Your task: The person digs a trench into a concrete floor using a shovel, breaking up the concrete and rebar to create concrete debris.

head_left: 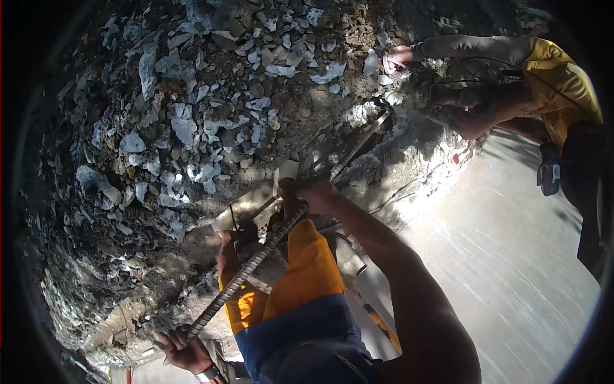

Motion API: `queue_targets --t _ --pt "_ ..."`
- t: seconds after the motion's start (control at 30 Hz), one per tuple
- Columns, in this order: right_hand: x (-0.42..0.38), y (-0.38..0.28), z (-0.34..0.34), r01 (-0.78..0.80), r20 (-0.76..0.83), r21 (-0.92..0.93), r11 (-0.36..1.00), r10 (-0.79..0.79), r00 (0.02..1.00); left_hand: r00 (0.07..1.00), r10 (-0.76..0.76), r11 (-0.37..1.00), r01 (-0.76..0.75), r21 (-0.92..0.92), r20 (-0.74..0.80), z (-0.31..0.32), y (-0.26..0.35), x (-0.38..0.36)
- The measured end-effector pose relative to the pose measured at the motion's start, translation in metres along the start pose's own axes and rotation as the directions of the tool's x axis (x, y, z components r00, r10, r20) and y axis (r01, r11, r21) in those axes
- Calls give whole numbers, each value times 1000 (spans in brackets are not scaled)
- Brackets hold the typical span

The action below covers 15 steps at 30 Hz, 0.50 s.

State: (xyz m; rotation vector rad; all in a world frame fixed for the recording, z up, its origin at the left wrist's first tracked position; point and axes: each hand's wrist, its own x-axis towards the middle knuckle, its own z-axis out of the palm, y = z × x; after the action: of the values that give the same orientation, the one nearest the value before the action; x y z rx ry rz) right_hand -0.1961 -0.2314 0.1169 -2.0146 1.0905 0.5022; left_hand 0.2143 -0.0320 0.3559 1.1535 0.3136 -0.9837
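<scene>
A long ribbed steel bar [246, 270] runs diagonally across the head view, from the lower left up to the right. My right hand [318, 196] grips it around the middle, arm stretched out. Near its lower end, my left hand [185, 353] is closed around the bar, with a band on the wrist. The bar's far end rests in a narrow dark trench [364, 144] beside broken concrete; its very tip is hard to make out in the shadow. Below the bar are my own legs in orange and blue shorts [307, 272].
Loose rubble [185, 128] of stones and pale chunks spreads over the left and top. A smooth concrete slab [499, 249] lies at right. At upper right a person in a yellow shirt [559, 80] crouches, one hand [398, 59] on the rubble.
</scene>
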Motion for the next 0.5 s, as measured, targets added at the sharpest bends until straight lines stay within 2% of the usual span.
queue_targets --t 0.03,0.13,0.17,0.2,0.27,0.33,0.37,0.43,0.5 --pt "-8 4 1 176 -117 24 984 -172 978 978 51 997 -38 67 -202 5 1 -16" --pt "-11 -11 -7 157 -28 38 987 -156 987 991 -7 999 14 -51 132 5 19 -31" --pt "-10 -24 -4 160 -26 32 987 -160 987 995 77 996 -80 40 67 6 30 -34" --pt "1 -39 1 165 -34 10 986 -164 986 982 75 994 -88 67 173 1 44 -26" --pt "23 -60 15 195 -39 -7 981 -195 980 985 113 993 -118 28 127 11 60 -14" --pt "24 -80 43 265 -99 -21 964 -266 959 965 156 977 -183 114 211 -57 85 1" --pt "24 -89 42 264 -104 -21 964 -264 959 968 234 955 -246 164 93 -60 91 -5" --pt "8 -115 34 219 62 153 964 -230 971 957 286 936 -288 201 38 -58 104 -20" --pt "-5 -132 32 218 68 146 965 -230 971 956 293 926 -289 244 19 -40 117 -33"
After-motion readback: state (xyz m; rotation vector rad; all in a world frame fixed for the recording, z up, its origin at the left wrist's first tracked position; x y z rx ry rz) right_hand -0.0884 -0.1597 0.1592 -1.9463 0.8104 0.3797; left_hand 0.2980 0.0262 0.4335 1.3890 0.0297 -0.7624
